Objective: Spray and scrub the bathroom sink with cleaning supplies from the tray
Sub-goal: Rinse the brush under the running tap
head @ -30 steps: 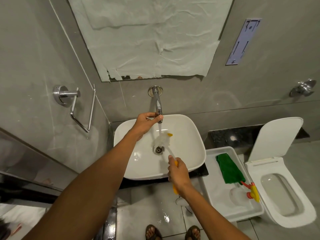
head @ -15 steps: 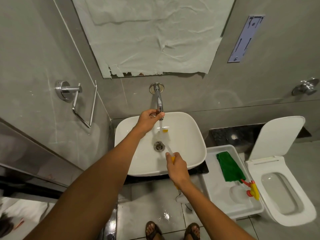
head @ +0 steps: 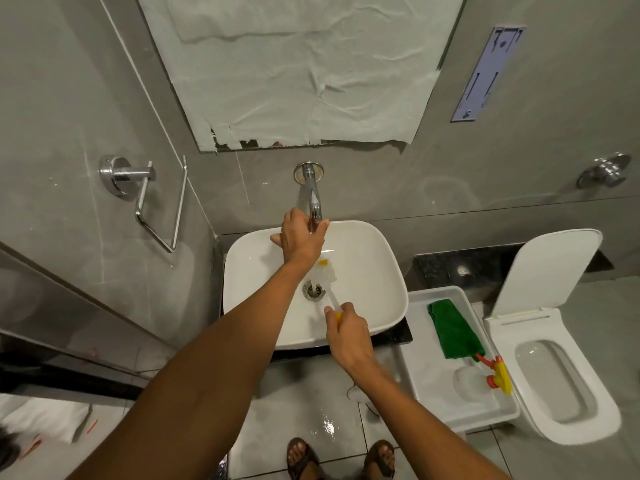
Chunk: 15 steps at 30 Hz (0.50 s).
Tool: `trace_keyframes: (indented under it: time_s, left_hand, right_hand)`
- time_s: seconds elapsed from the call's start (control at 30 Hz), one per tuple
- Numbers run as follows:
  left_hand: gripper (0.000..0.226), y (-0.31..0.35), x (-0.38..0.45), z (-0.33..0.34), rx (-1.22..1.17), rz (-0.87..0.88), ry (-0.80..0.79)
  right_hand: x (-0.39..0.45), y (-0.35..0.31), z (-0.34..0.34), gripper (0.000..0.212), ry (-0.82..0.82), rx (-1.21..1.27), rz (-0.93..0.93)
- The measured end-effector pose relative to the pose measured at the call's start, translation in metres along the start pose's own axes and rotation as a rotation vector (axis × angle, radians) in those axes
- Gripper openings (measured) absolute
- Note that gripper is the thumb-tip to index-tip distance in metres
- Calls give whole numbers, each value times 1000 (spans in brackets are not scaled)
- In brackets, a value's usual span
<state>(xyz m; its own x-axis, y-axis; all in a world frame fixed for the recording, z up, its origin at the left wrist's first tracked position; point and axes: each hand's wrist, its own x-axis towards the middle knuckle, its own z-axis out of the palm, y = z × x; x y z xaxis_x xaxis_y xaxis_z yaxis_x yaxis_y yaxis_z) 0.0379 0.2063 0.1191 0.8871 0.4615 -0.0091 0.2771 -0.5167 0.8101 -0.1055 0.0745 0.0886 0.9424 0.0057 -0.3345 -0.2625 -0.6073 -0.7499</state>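
My sandalled feet (head: 341,459) stand on the wet floor tiles (head: 311,403) below the basin. My right hand (head: 348,336) is closed around the yellow grip of the scrub brush (head: 327,277), whose clear stem runs up to white bristles with a yellow tip, lying inside the white sink (head: 374,271) just beside the drain (head: 313,291). To the right, a white tray (head: 429,382) sits on the floor holding a green cloth (head: 453,332) and a clear spray bottle (head: 472,379) with a red and yellow trigger. Farther up, my left hand (head: 299,239) is wrapped around the end of the chrome tap (head: 311,192), which juts from the grey wall.
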Motion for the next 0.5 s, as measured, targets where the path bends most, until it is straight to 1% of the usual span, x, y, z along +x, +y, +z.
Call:
trace_keyframes:
  time_s: [0.07,0.13,0.3,0.37,0.43,0.5]
  left_hand:
    - [38,5,-5,8,63,-23,54]
    - [41,4,-7,10,48,-15,66]
    - [44,-10,1,-12,22,81,7]
    - [52,-13,0,-17,-1,87,-27]
    - [66,-17,-4,-21,-53,52,-54]
    - [76,-22,-7,-26,-84,20,-67]
  right_hand:
    - [0,1,-1,35,1,19,-2]
    - [-2,3,-2,34,1,33,-9]
    - [-4,0,-4,31,11,-3,-32]
    - [-3,-1,-5,36,-16,-41,-16]
    - [-2,-2,-7,41,-45,-88,1]
    - [-3,-2,-9,41,-47,-94,-1]
